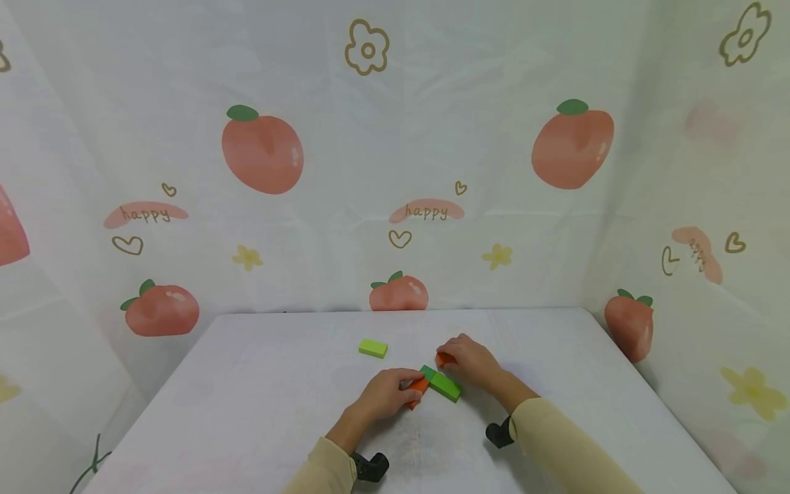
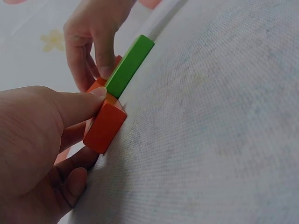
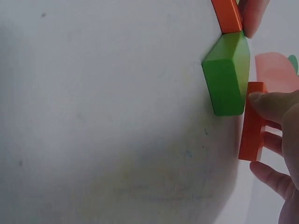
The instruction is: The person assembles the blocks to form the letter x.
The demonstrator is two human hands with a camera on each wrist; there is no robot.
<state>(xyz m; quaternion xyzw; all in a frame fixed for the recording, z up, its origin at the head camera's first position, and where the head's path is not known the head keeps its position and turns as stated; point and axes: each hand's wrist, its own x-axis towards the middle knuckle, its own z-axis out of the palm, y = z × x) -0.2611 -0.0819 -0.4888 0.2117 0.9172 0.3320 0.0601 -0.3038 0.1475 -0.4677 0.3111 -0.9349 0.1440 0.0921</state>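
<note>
My left hand (image 1: 384, 393) pinches an orange block (image 2: 105, 127) between thumb and fingers, low over the white table. One end of that block meets the green block (image 1: 446, 387), which lies on the tabletop between my hands. At the green block's far-left end, a darker green piece (image 1: 427, 372) shows beside the left fingertips. My right hand (image 1: 474, 362) grips a second orange block (image 3: 252, 126) by its ends, just beyond the green block. Most of this block is covered by the fingers in the head view.
A yellow-green block (image 1: 373, 348) lies farther back, left of the hands. The white table (image 1: 247, 384) ends at a printed cloth backdrop (image 1: 333, 254) behind and at both sides. Black wrist-worn devices (image 1: 371, 468) hang under both sleeves.
</note>
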